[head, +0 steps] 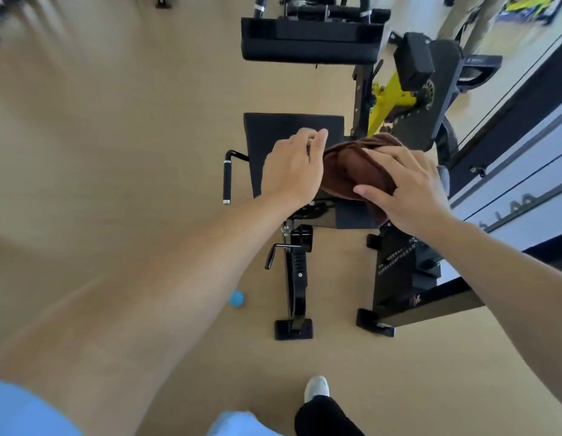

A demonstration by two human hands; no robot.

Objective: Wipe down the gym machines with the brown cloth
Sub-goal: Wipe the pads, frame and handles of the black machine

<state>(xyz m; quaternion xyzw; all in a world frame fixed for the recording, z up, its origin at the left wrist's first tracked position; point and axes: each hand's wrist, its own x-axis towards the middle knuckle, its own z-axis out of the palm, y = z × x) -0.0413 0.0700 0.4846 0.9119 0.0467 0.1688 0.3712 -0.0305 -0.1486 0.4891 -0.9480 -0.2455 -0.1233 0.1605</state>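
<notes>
I see the right hand (408, 187) grip the brown cloth (352, 165) (bunched) above the black seat pad (273, 133); the left hand (292, 171) pinches its edge.

This is a gym floor, no question. Just beyond the hands sits a black padded seat (273, 133), part of a weight machine (396, 265) with a side handle (226, 179) out to the left. Farther ahead, another black pad (308, 42); up to the right, a yellow frame (391, 96). Tan flooring (116, 152) everywhere, and a small blue ball (236, 298) lies below the grip.
</notes>
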